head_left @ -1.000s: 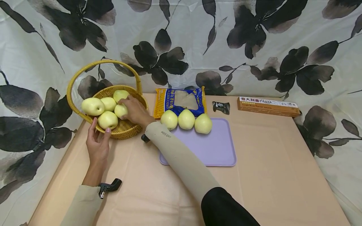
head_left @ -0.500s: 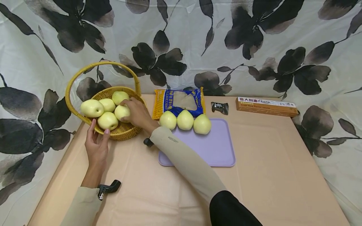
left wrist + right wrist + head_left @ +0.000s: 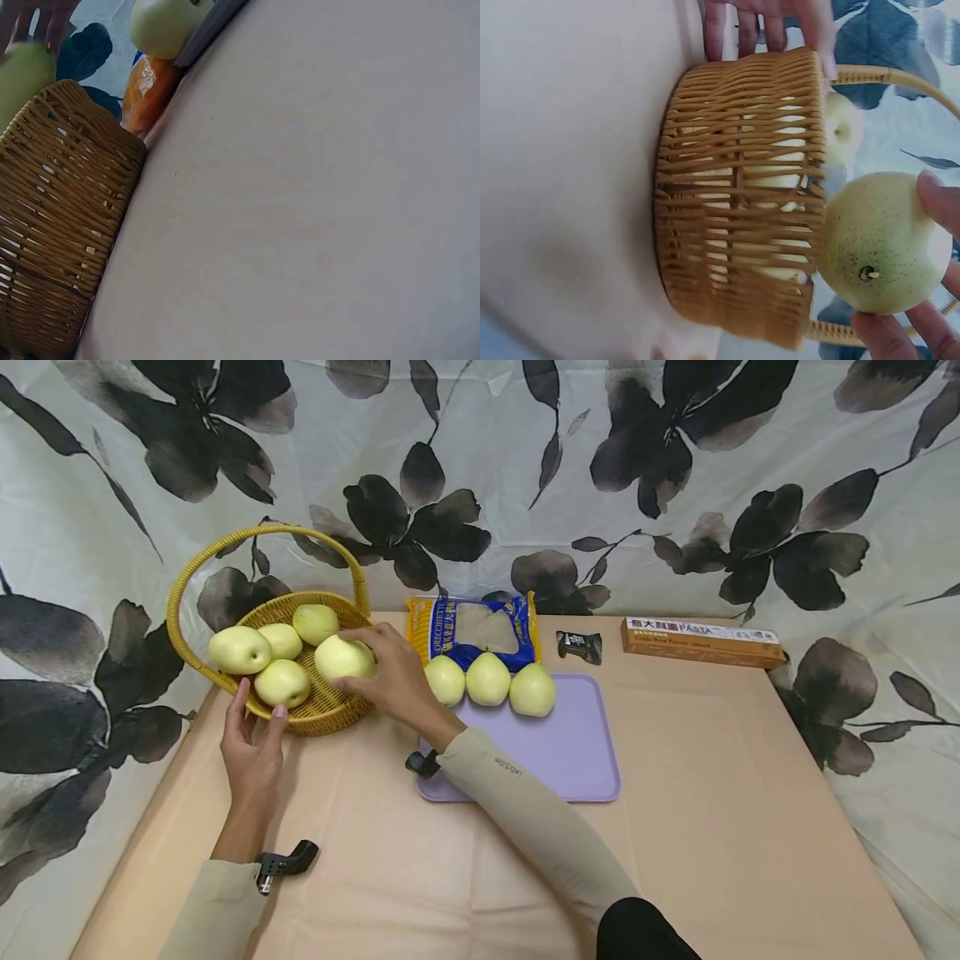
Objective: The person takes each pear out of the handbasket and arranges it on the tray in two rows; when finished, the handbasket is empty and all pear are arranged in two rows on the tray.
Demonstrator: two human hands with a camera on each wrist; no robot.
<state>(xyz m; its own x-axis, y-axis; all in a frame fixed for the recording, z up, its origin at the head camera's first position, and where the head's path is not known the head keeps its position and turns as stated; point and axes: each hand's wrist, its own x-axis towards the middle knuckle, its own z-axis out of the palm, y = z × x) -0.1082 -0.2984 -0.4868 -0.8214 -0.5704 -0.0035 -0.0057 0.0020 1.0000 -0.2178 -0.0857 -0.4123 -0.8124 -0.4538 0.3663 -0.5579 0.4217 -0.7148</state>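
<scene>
My right hand (image 3: 401, 681) pinches a pale yellow-green pear (image 3: 344, 657) between thumb and fingers, over the right side of the yellow wicker basket (image 3: 330, 720). In the right wrist view, the held pear (image 3: 885, 240) shows its stem and brown specks, right at the basket's rim. Several other pears (image 3: 282, 683) sit in the left and back of the basket. My left hand (image 3: 251, 760) rests against the near-left outside of the basket, its fingers extended and fingertips at the rim. In the left wrist view, the basket wall (image 3: 60, 217) fills the left edge.
A purple tray (image 3: 555, 760) lies right of the basket, with three pears (image 3: 487, 679) in a row along its back edge. Behind stand a blue-and-yellow pasta bag (image 3: 480, 627), a small black packet (image 3: 579, 647) and an orange-brown pasta box (image 3: 701, 643). A floral cloth hangs behind the table.
My right hand has lifted the pear off the others and shifted it slightly right, toward the basket's right side. My left hand has stayed at the basket.
</scene>
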